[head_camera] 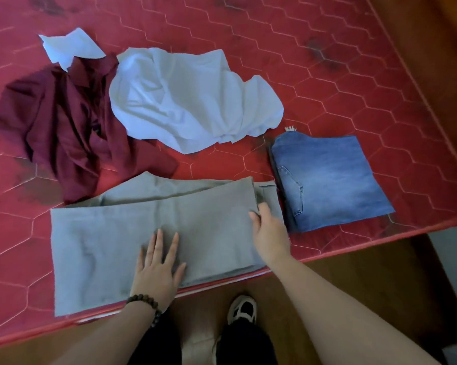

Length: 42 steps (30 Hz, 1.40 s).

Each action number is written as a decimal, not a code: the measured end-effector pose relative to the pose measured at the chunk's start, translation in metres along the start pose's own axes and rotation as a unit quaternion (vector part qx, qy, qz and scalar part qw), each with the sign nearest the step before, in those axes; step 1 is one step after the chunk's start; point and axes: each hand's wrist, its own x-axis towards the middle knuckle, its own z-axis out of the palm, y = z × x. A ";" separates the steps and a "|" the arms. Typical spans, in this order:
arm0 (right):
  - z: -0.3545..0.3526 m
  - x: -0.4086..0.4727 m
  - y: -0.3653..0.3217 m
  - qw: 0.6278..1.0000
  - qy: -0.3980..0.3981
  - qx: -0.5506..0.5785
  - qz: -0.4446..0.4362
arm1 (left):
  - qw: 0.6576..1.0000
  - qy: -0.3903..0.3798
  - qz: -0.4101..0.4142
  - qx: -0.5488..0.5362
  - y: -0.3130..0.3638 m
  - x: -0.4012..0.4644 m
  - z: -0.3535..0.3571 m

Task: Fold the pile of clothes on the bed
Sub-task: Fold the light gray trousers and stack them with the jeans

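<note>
Grey trousers (103, 241) lie folded lengthwise along the near edge of the red mattress (327, 61). My left hand (157, 267) presses flat on them with fingers spread, a bead bracelet on its wrist. My right hand (270, 233) grips the right end of the upper folded layer of the trousers. Behind them lie a crumpled maroon shirt (64, 127) on the left and a crumpled white garment (190, 101) in the middle. Folded blue jeans (330, 180) sit to the right of the trousers.
A small white piece of cloth (69, 46) lies at the back left, partly under the maroon shirt. The mattress edge runs diagonally below my hands, with a brown wooden floor (380, 285) beyond. My shoe (243, 308) shows below the edge.
</note>
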 end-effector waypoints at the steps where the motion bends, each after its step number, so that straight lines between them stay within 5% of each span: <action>1: -0.004 0.003 0.007 1.000 0.018 -0.007 0.002 | 1.000 0.000 -0.015 -0.010 0.003 -0.001 0.002; 7: 0.002 0.023 0.051 0.996 -0.040 -0.044 0.068 | 0.998 -0.003 -0.058 -0.019 0.011 0.001 0.012; 25: 0.021 0.016 0.051 0.983 0.016 -0.131 0.126 | 1.000 0.008 -0.010 0.012 -0.016 0.015 0.003; 29: 0.040 0.009 0.041 0.968 0.092 -0.234 -0.002 | 0.998 0.030 -0.028 0.046 -0.055 0.027 -0.001; 33: 0.082 0.001 -0.003 0.952 -0.012 -0.269 -0.148 | 0.996 0.042 -0.034 0.064 -0.089 0.028 0.000; 42: 0.163 -0.016 -0.075 0.928 -0.038 -0.284 -0.237 | 0.996 0.077 -0.034 0.016 -0.112 0.016 0.011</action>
